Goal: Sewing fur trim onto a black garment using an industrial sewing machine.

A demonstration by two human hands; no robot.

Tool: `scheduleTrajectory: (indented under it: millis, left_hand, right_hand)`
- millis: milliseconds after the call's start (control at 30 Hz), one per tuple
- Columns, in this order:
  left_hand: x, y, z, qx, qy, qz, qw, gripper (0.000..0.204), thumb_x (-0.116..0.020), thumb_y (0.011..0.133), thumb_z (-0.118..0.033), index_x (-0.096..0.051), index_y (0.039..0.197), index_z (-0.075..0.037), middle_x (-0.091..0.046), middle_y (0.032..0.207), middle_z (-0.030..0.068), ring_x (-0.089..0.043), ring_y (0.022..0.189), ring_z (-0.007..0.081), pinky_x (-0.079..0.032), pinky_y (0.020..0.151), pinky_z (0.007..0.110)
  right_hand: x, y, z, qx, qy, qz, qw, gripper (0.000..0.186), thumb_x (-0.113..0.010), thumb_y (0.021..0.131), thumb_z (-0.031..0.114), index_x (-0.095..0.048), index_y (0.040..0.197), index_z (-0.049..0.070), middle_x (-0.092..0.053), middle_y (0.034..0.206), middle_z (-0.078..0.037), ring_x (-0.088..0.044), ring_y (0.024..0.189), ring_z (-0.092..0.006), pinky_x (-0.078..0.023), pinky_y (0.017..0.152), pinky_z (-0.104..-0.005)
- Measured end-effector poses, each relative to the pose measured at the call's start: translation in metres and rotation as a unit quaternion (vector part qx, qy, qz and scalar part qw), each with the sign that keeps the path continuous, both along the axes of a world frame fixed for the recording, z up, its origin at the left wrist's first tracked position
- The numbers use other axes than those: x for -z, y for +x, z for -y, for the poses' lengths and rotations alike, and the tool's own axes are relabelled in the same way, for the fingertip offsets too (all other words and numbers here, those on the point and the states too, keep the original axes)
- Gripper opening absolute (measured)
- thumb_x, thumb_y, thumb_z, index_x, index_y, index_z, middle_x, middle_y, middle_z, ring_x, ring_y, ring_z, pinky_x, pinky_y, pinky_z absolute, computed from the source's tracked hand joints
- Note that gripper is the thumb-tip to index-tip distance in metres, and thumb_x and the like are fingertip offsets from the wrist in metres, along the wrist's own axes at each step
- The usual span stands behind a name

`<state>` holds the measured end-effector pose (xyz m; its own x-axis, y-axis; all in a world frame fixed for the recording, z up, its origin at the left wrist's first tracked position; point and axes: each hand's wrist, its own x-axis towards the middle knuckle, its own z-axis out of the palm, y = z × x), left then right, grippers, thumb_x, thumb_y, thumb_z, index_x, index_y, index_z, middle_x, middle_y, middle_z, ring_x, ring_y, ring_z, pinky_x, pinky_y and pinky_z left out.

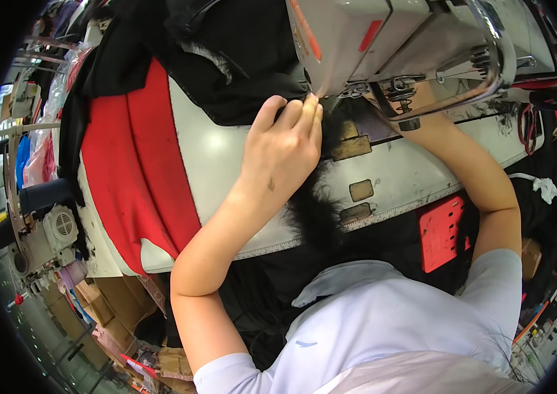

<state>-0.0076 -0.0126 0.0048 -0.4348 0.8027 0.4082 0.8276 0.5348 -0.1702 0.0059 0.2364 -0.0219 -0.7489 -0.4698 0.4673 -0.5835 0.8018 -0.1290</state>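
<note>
A white sewing machine (350,46) with orange-red marks stands over the work table at the upper middle. Close to its needle area, my left hand (285,134) has its fingers pressed together on the edge of a black garment (226,92). Black fur trim (314,213) runs from under that hand down over the table's front edge. My right hand (431,125) reaches in under the machine from the right, beside the metal bar (488,72). The machine's parts hide its fingers, so what it touches does not show.
Red fabric (140,157) drapes over the left of the white table (212,164). A ruler strip (265,247) follows the table's front edge. Below it at the right hangs a red perforated plate (441,233). Red-handled scissors (528,128) lie at the right; cardboard boxes (114,308) stand lower left.
</note>
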Motion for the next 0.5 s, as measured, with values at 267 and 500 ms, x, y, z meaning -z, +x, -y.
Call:
scheduleTrajectory:
  millis: [267,500]
  left_hand:
    - [0.001,0.0,0.0,-0.005,0.074,0.02,0.997,0.018,-0.064,0.077,-0.008,-0.07,0.093,-0.003,-0.067,0.102,0.0026,-0.057,0.087,0.0128,-0.039,0.093,0.034]
    - [-0.002,0.012,0.007,-0.041,0.048,0.05,0.997,0.021,-0.061,0.075,-0.008,-0.065,0.096,-0.008,-0.064,0.097,0.0008,-0.057,0.086,0.0134,-0.039,0.087,0.033]
  right_hand:
    - [-0.003,-0.001,-0.002,-0.01,0.03,-0.042,0.999,0.017,-0.06,0.067,0.017,-0.054,0.054,0.008,-0.052,0.054,-0.01,-0.055,0.054,-0.0318,-0.041,0.05,-0.041]
    - [-0.007,-0.004,-0.008,-0.025,0.032,0.02,0.999,0.017,-0.058,0.069,0.011,-0.068,0.083,0.008,-0.059,0.067,-0.012,-0.059,0.068,-0.03,-0.045,0.058,-0.0401]
